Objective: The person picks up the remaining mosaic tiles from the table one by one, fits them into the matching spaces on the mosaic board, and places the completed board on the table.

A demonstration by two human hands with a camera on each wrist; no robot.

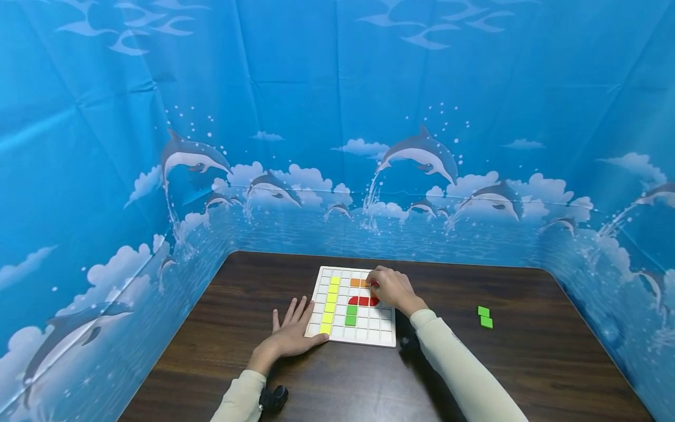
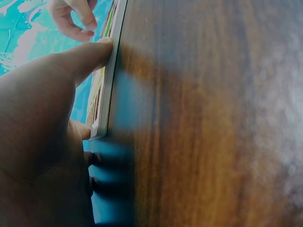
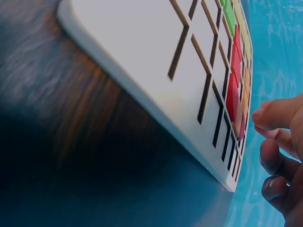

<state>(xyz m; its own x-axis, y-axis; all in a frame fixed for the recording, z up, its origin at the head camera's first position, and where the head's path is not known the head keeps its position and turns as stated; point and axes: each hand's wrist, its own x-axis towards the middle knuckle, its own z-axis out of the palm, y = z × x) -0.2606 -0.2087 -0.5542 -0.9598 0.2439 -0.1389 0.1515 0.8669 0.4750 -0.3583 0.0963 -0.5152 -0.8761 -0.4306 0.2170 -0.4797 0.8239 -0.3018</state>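
My left hand [image 1: 292, 334] lies with fingers spread at the near left corner of a white grid board [image 1: 377, 335]. Its thumb presses on the board's near edge, as the left wrist view shows. Over the board's far right part is my right hand [image 1: 394, 288], fingers bent, thumb and fingertips close above a small red piece [image 1: 375, 285]. No tile shows between those fingertips in the wrist views. A column of yellow tiles [image 1: 329, 307], orange tiles [image 1: 359, 282], a red row with a rounded end [image 1: 362, 301] and green tiles [image 1: 351, 315] sit on the grid.
Several loose green tiles [image 1: 486, 322] lie on the dark wooden table [image 1: 532, 351] to the right of the board. A blue dolphin-printed curtain [image 1: 327, 117] stands around the table's far and side edges. Both wrists carry a black strap-on camera [image 1: 274, 398].
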